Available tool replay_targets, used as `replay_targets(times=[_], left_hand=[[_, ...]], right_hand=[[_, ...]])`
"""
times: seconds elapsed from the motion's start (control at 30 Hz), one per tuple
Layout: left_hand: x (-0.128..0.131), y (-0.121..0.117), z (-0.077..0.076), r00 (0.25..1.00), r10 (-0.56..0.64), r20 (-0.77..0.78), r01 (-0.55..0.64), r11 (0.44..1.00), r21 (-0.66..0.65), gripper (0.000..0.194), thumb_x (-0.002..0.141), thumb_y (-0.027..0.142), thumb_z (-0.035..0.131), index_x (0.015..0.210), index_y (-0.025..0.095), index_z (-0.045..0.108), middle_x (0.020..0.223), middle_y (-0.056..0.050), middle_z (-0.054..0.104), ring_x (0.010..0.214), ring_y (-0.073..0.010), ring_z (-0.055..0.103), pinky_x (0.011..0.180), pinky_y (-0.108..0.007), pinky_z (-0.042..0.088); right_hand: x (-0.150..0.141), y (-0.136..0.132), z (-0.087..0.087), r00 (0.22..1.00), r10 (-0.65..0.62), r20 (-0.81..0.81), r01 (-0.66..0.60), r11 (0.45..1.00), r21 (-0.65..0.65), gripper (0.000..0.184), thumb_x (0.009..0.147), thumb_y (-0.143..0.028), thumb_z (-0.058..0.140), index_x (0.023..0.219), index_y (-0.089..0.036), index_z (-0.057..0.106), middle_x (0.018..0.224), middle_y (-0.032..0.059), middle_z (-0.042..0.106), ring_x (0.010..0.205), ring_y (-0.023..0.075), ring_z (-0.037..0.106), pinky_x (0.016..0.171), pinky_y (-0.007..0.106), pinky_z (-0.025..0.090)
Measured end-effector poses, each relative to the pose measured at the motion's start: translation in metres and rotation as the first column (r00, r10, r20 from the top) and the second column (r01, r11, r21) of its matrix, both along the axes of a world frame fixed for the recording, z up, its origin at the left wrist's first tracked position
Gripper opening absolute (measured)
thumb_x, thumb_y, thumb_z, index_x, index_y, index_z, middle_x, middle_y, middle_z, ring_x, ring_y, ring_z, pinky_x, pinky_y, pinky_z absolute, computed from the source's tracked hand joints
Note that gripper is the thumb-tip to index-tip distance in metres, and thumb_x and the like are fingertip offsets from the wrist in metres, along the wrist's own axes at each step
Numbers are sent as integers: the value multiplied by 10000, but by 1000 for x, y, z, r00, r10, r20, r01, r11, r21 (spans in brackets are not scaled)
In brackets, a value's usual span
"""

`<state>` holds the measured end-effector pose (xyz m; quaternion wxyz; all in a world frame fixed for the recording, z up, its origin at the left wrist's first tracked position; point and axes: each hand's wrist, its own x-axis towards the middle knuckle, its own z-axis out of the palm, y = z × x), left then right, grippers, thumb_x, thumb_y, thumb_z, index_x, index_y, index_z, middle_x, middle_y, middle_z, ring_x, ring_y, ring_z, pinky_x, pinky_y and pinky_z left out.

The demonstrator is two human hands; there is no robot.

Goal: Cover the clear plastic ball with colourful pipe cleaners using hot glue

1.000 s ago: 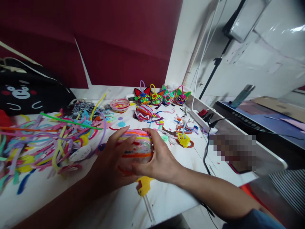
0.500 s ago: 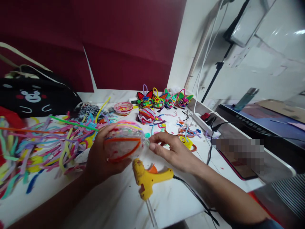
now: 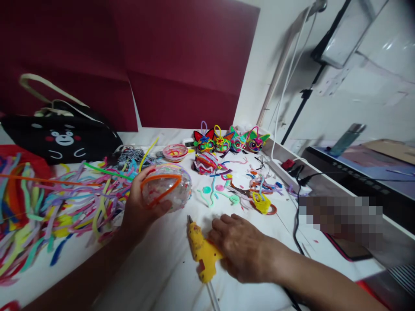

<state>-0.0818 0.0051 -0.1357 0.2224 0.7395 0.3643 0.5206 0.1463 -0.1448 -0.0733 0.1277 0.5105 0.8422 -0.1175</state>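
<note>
My left hand (image 3: 141, 211) holds a clear plastic ball (image 3: 167, 187) wrapped with orange and other coloured pipe cleaners, lifted just above the white table (image 3: 155, 272). My right hand (image 3: 241, 246) lies on the table with its fingers curled over the handle of a yellow glue gun (image 3: 200, 248), whose nozzle points away from me. A glue stick pokes out of the gun's back end.
A heap of loose coloured pipe cleaners (image 3: 55, 198) covers the left of the table. Several finished cat-face ornaments (image 3: 231, 140) stand at the back, beside a small bowl (image 3: 175, 152). A black bear-face bag (image 3: 61, 138) is far left. A power strip (image 3: 287, 166) and cables run along the right edge.
My right hand left the ball and dropped onto the glue gun. My left hand kept the ball and turned it, carrying it slightly left.
</note>
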Motion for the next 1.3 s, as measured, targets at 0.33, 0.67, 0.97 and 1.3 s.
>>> replay_targets(times=[0.33, 0.67, 0.97, 1.3], left_hand=[[-5, 2, 7, 999, 42, -9, -42, 999, 16, 890, 735, 551, 879, 1473, 272, 467, 1461, -115, 617, 1303, -368, 669, 1077, -491, 625], [-2, 3, 4, 978, 139, -157, -50, 883, 467, 888, 758, 475, 833, 1507, 240, 419, 1454, -165, 568, 1363, -407, 597, 1139, -599, 549], [-1, -4, -5, 970, 8, -242, 132, 820, 557, 750, 711, 323, 842, 1378, 291, 500, 1560, -142, 497, 1396, -388, 596, 1027, -523, 625], [-1, -7, -5, 972, -17, -235, 160, 782, 603, 515, 756, 294, 850, 1200, 267, 589, 1568, -152, 507, 1416, -393, 576, 1095, -564, 568]], right_hand=[[0, 1, -6, 995, 43, -87, -30, 989, 146, 375, 808, -245, 693, 1164, -133, 653, 1138, 143, 683, 880, 283, 713, 708, 396, 560], [21, -6, -3, 747, 262, -611, 159, 822, 547, 264, 1079, -353, 375, 995, -194, 569, 919, 86, 672, 751, 201, 649, 627, 332, 489], [17, 1, -20, 667, 330, -667, 230, 761, 607, 39, 1009, -245, 548, 1006, -212, 527, 893, 41, 650, 763, 185, 606, 633, 307, 458], [18, 1, -24, 641, 338, -689, 228, 773, 591, 93, 1007, -244, 558, 959, -236, 479, 872, 13, 597, 735, 168, 556, 627, 299, 425]])
